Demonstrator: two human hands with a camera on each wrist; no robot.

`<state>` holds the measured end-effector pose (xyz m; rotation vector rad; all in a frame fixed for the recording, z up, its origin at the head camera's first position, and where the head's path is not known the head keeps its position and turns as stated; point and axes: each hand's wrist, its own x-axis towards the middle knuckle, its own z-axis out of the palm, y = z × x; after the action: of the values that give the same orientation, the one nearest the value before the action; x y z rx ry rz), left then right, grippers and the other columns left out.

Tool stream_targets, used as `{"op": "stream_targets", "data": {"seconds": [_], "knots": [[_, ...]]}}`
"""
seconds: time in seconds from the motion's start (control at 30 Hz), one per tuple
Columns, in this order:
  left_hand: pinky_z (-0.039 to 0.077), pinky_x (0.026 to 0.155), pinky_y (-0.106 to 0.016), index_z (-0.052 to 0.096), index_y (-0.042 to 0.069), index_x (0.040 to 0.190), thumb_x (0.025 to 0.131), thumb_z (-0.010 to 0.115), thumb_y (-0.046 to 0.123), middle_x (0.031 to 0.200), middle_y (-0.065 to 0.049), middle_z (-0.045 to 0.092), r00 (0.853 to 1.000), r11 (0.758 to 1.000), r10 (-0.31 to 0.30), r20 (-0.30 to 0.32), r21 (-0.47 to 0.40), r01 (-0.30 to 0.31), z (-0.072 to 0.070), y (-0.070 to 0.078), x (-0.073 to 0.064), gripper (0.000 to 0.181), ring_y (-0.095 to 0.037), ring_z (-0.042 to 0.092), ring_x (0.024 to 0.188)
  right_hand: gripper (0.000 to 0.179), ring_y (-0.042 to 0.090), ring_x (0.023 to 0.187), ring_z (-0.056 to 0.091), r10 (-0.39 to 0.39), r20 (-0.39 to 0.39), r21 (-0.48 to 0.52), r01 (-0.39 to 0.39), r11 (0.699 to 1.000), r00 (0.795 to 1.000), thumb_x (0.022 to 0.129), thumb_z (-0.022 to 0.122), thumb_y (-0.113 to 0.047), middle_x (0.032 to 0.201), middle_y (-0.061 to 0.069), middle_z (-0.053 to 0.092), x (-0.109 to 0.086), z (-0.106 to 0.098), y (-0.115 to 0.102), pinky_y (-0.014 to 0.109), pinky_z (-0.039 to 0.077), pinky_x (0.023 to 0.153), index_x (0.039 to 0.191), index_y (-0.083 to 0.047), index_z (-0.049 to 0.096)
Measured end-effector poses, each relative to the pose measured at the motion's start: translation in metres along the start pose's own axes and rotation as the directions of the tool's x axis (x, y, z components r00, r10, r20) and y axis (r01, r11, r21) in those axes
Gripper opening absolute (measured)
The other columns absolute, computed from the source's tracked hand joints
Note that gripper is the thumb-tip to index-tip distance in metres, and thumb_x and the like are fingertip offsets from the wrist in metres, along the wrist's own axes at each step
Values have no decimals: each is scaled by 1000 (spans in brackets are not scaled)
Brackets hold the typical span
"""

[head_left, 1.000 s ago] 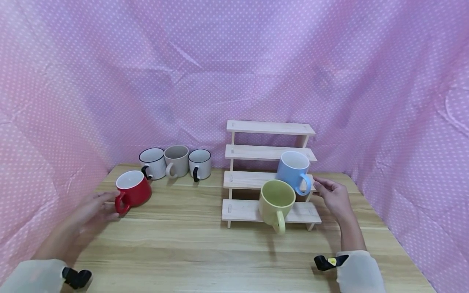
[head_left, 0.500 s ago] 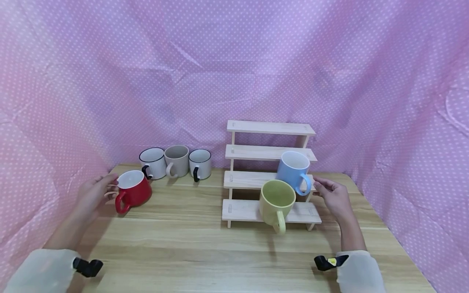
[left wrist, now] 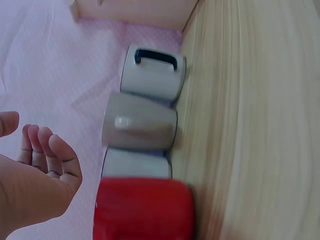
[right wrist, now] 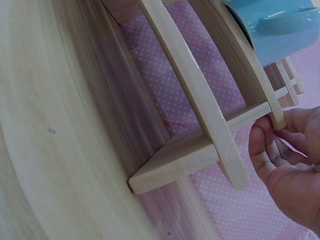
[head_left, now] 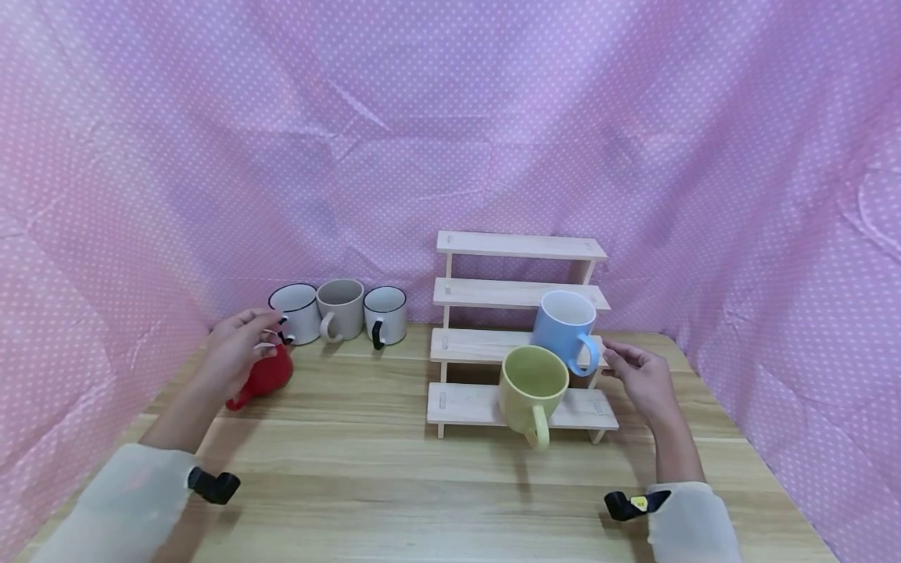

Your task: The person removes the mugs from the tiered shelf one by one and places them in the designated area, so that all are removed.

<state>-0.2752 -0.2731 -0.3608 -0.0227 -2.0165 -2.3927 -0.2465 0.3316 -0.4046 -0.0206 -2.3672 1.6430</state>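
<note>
Your left hand [head_left: 235, 352] hung over the red mug [head_left: 271, 374] on the counter [head_left: 394, 485], fingers loosely bent, thumb apart, holding nothing. Your right hand [head_left: 642, 381] pinched the end of the wooden stand's [head_left: 468, 405] second shelf from the bottom, probably to steady it. The blue mug [head_left: 556, 332] stood on that shelf and the green mug [head_left: 521, 403] on the lowest, handles towards you, perhaps for easy grasping. Both looked empty inside; your hand hid the red mug's opening. The grey mug [head_left: 346, 317] stood between two white mugs [head_left: 394, 320], nothing visible in them.
</note>
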Motion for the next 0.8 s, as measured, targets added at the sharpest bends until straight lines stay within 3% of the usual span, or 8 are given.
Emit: {"op": "stream_targets", "data": {"seconds": [0.43, 0.63, 0.8], "knots": [[55, 69, -22, 65, 7, 103, 102, 66, 24, 86, 5, 63, 997, 994, 13, 78, 108, -21, 46, -8, 14, 17, -11, 59, 80, 42, -3, 91, 66, -2, -3, -11, 2, 1000, 1000, 106, 58, -17, 136, 26, 59, -1, -1, 0, 25, 60, 85, 138, 11, 56], [53, 71, -24, 65, 12, 100, 102, 66, 23, 89, 2, 60, 993, 983, 27, 117, 177, -47, 78, -5, 20, 11, -12, 57, 83, 41, -4, 91, 65, 2, -8, -6, -2, 1000, 1000, 106, 57, -15, 139, 30, 56, 0, 0, 0, 25, 60, 85, 138, 12, 55], [54, 72, -27, 64, 9, 102, 102, 62, 17, 88, 1, 61, 980, 981, 31, 196, 179, -67, 108, -5, 23, 8, -13, 57, 80, 40, -5, 91, 65, 1, -10, 9, -1, 1000, 1000, 106, 57, -13, 139, 31, 55, 1, 0, 2, 26, 60, 85, 138, 12, 55]]}}
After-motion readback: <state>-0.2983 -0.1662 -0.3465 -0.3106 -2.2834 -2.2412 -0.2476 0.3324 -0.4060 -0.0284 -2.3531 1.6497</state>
